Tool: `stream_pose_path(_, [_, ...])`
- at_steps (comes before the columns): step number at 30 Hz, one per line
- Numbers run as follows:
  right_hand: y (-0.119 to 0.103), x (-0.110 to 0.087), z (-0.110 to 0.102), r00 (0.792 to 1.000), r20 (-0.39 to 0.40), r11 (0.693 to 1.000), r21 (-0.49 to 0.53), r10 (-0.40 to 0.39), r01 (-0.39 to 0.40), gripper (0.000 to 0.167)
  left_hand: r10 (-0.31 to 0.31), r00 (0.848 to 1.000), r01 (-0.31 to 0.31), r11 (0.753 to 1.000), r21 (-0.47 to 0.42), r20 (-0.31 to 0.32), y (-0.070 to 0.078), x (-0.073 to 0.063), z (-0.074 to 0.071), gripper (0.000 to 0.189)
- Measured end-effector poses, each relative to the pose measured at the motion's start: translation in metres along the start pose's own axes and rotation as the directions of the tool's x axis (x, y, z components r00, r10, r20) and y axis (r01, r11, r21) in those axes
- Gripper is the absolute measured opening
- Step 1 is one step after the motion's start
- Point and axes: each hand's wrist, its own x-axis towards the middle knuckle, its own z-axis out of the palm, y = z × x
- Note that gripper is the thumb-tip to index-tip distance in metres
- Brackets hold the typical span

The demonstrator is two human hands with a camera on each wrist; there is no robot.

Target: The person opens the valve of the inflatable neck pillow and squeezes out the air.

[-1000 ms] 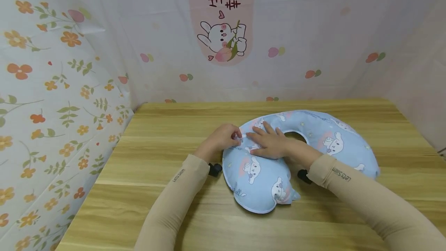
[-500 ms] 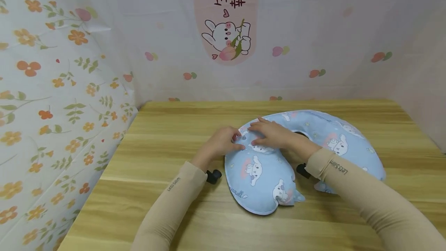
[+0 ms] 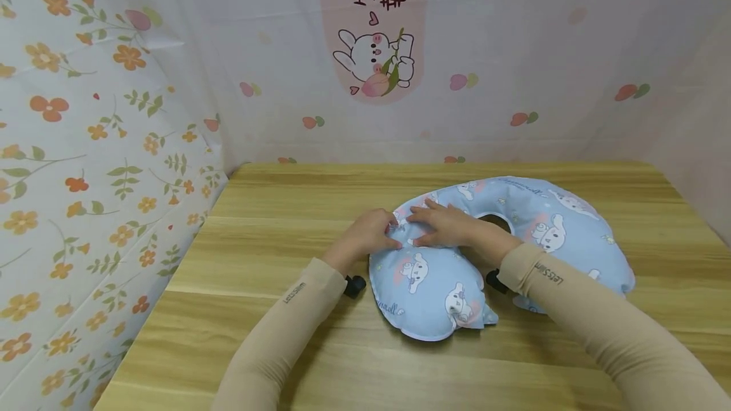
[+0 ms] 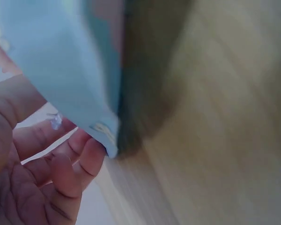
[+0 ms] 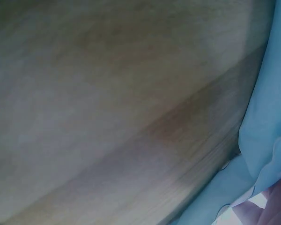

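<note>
A light blue, U-shaped neck pillow point(image 3: 425, 278) with a white cartoon print lies on the table, puffed up and creased near one lower end. My left hand point(image 3: 365, 235) grips its left edge, with curled fingers point(image 4: 91, 157) along the rim in the left wrist view. A small clear plastic piece, perhaps a valve point(image 4: 56, 122), shows between thumb and fingers there. Across the pillow's left arm, my right hand point(image 3: 448, 227) rests on top with fingers spread apart. In the right wrist view only a bit of that hand point(image 5: 278, 201) shows beside blue fabric.
The wood-grain table point(image 3: 257, 227) extends around the pillow. Behind it hangs a printed white cloth point(image 3: 274, 49), and a flowered cloth point(image 3: 103, 227) is on the left. Black wrist-camera pieces point(image 3: 355, 286) sit under the wrists.
The right hand has drawn back slightly from its flatter spread on the pillow. My left hand's thumb and finger have parted from a closer pinch. The pillow has shifted slightly.
</note>
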Motion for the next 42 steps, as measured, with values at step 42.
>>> stream_pose_path(42, [-0.008,-0.021,-0.017,0.989,0.145,0.998,-0.058,0.005,0.004,0.082,-0.081,0.996,0.081,0.997,0.006,0.041,0.016,-0.037,-0.016,0.041])
